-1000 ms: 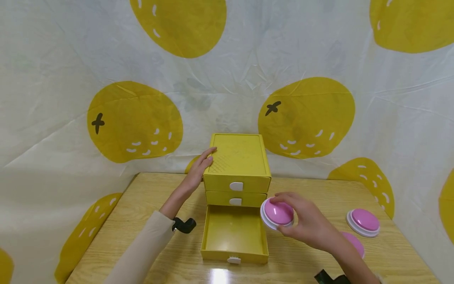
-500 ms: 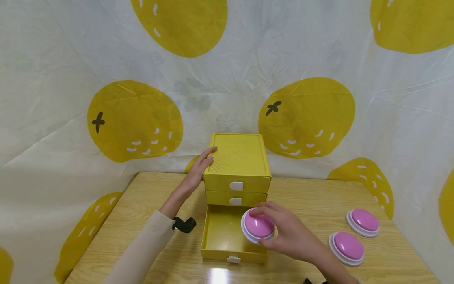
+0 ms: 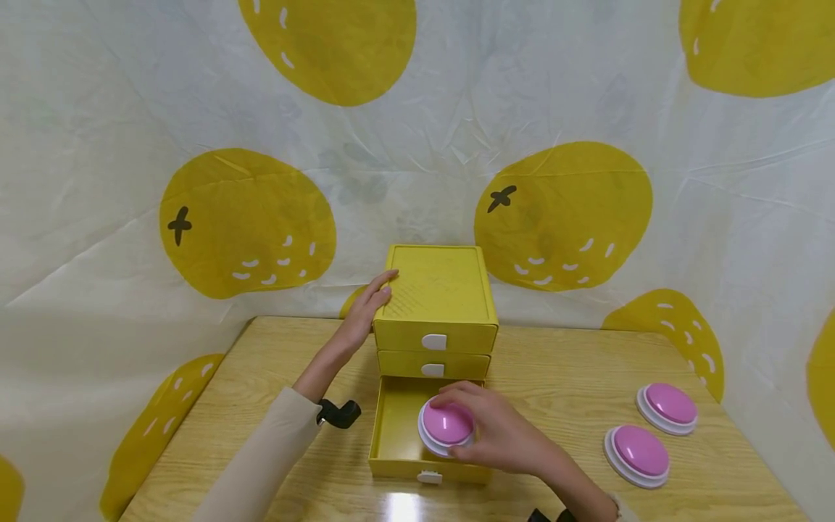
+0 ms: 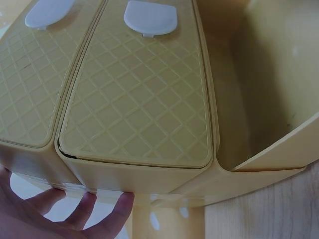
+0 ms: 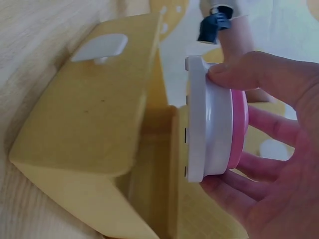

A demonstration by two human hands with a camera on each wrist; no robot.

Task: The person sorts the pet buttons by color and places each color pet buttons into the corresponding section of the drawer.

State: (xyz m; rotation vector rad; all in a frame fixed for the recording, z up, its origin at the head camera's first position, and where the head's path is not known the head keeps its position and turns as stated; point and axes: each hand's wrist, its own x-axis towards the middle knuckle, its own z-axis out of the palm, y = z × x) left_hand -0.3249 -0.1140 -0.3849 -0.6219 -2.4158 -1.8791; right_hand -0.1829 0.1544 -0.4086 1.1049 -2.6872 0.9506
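A yellow drawer unit (image 3: 435,290) stands on the table with its bottom drawer (image 3: 394,428) pulled out. My left hand (image 3: 357,319) rests against the unit's left side, fingertips at the top edge; in the left wrist view its fingers (image 4: 117,216) lie spread along the side. My right hand (image 3: 499,431) grips a round push-button light with a pink dome and white base (image 3: 446,424), thumb and fingers on opposite sides of the rim. In the head view it is over the pulled-out drawer. The right wrist view shows the white base (image 5: 198,119) above the drawer opening, apart from its front wall.
Two more pink-domed button lights, a rear one (image 3: 668,407) and a nearer one (image 3: 638,455), lie on the right of the wooden table (image 3: 561,355). Behind hangs a white cloth (image 3: 417,181) with yellow fruit prints. The upper two drawers are closed, with white tabs (image 3: 433,341).
My right hand has carried the button light leftward and down, from beside the drawer unit to over the pulled-out bottom drawer. My left hand has stayed in place.
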